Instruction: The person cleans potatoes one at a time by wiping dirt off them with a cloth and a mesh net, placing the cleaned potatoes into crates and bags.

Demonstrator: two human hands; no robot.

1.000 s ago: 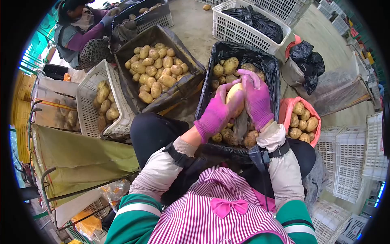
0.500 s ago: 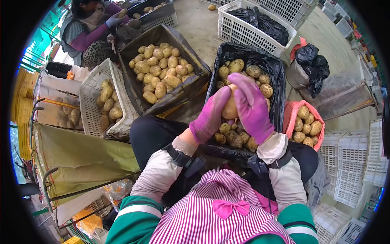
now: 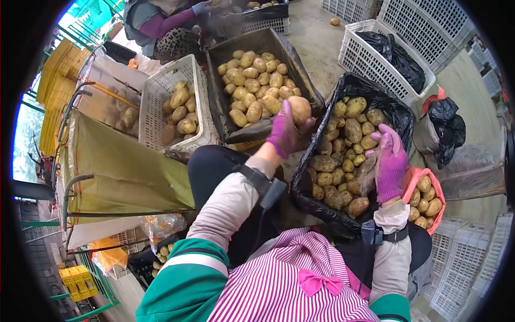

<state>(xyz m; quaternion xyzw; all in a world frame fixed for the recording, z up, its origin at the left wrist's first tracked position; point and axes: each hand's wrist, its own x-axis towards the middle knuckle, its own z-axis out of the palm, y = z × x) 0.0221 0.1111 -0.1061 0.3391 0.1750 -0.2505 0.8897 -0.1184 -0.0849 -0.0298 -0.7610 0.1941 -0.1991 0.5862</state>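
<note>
My left hand (image 3: 284, 131), in a pink-purple glove, grips a large potato (image 3: 299, 109) over the near right corner of a dark-lined crate (image 3: 300, 67) of cleaner-looking potatoes. My right hand (image 3: 390, 163), gloved the same way, is above the right side of a crate lined with black plastic (image 3: 351, 86), which holds soil-marked potatoes (image 3: 353, 130) of mixed sizes. Its fingers curl round a brownish, fibrous-looking piece of cloth (image 3: 368, 176) that hangs over these potatoes. The cloth's exact kind is unclear.
A white crate of potatoes (image 3: 198, 129) stands at left, beside a yellowish tarp (image 3: 118, 166). At right are a pink bag of potatoes (image 3: 410, 185) and stacked white crates (image 3: 456, 263). Another person (image 3: 166, 27) crouches at the far left, near another crate.
Both hands were together round the potato above the black-lined crate. My left hand has carried it left to the neighbouring crate, while my right hand has parted from it. The view has shifted.
</note>
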